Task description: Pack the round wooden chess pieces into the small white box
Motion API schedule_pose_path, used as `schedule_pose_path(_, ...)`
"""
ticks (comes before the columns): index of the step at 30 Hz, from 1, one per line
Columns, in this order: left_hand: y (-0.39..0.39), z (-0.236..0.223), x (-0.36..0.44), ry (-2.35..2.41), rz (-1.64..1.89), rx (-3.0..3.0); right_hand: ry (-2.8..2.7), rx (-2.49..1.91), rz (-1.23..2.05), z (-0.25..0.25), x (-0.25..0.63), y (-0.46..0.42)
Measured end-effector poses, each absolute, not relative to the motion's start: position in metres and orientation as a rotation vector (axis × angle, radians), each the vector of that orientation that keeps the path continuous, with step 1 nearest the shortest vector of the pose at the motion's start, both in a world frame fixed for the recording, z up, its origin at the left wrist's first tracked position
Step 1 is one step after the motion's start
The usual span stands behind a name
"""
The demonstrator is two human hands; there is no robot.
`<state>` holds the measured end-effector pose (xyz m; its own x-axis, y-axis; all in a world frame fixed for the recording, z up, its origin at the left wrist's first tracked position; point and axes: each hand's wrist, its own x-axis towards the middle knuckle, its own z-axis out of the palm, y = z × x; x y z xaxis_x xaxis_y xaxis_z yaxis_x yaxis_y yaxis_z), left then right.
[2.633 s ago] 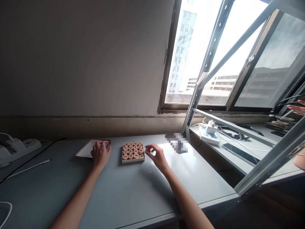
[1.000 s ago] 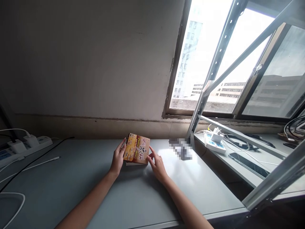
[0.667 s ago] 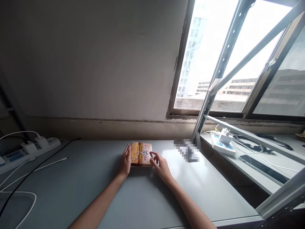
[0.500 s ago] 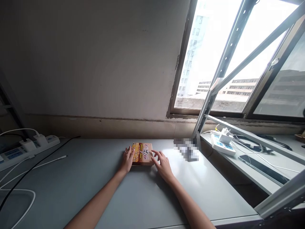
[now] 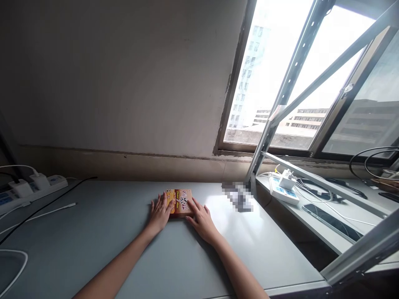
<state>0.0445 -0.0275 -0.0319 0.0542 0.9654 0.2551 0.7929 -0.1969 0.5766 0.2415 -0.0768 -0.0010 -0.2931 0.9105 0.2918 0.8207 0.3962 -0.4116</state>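
A small Chinese chess box (image 5: pixel 180 198) with a yellow and red lid and large dark characters lies flat on the grey table. My left hand (image 5: pixel 160 212) is at its left side, the thumb over the lid and the fingers along the left edge. Across from it, my right hand (image 5: pixel 202 218) grips the right side, with fingers on the lid's edge and the thumb low at the front. Between them the two hands hold the box. Its left and right edges are partly hidden by my fingers.
At left stands a white power strip (image 5: pixel 57 181) with plugged-in adapters and loose cables (image 5: pixel 59 209). A pixelated item (image 5: pixel 238 197) lies right of the box. Beyond a metal frame (image 5: pixel 264 143), a second table carries another power strip (image 5: pixel 283 191) and a phone (image 5: pixel 332 222).
My right hand has come down from hovering at the box's right edge to hold it. My left thumb now reaches over the lid. The view has turned slightly right.
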Motion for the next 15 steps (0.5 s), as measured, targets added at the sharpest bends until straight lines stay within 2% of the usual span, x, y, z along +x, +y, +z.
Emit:
schedule_pose_path(7, -0.031, -0.031, 0.042, 1.851, 0.733, 2.156, -2.155, -1.488, 0.308, -0.002, 0.241, -0.076)
schedule_pose_path(15, -0.029, -0.013, 0.033, 1.942, 1.265, 1.814, -1.677, -1.495, 0.361, -0.003, 0.247, -0.063)
